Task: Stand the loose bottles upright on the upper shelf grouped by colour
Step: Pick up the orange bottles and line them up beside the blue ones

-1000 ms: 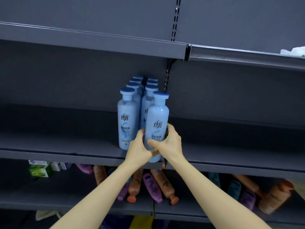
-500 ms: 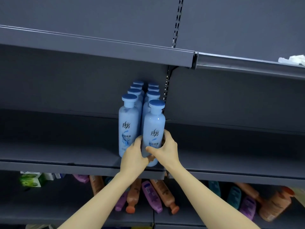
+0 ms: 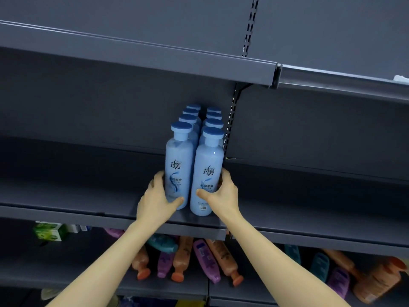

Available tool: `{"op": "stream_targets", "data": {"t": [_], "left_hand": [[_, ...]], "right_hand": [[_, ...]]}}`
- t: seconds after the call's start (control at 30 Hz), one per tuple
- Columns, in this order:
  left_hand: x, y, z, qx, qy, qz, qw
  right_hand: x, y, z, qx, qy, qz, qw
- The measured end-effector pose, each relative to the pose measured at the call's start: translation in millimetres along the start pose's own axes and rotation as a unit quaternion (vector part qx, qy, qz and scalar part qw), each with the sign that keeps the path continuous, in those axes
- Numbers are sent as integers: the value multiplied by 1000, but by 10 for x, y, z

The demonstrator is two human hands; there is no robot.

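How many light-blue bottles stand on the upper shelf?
8 on the upper shelf, two rows of four running back. The left hand grips the front-left bottle, right hand the front-right bottle. Others may hide behind.

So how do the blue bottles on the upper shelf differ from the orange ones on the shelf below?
The blue bottles stand upright; the orange bottles lie on their sides. The blue ones form two tidy rows of one colour; the orange ones lie mixed among purple bottles and teal bottles. Both kinds are capped.
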State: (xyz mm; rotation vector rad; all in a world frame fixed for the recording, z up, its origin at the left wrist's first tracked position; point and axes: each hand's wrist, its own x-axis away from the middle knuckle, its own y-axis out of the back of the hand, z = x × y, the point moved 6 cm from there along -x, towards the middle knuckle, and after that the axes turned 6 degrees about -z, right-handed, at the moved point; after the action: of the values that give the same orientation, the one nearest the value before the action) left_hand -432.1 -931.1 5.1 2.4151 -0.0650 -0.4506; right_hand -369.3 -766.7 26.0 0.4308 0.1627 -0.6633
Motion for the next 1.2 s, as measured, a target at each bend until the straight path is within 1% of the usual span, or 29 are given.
{"op": "stream_targets", "data": {"t": [0.23,0.33,0.47,0.67,0.9,1.2], "left_hand": [[-77,-108,4,65,-14,25,997],[-106,-117,3,82,-22,35,996],[-142,-118,35,85,-26,47,995],[-161,-140,36,99,-36,63,992],[-161,-159,37,118,-39,66,990],[-160,-197,21,122,-20,116,986]], "right_hand": [[-21,-46,-17,9,24,-17,1000],[-28,-43,-20,2,18,2,1000],[-25,-55,-25,4,11,26,1000],[-17,-49,-32,21,19,14,1000],[-25,-49,-29,27,19,26,999],[7,-72,-25,15,6,47,999]]}}
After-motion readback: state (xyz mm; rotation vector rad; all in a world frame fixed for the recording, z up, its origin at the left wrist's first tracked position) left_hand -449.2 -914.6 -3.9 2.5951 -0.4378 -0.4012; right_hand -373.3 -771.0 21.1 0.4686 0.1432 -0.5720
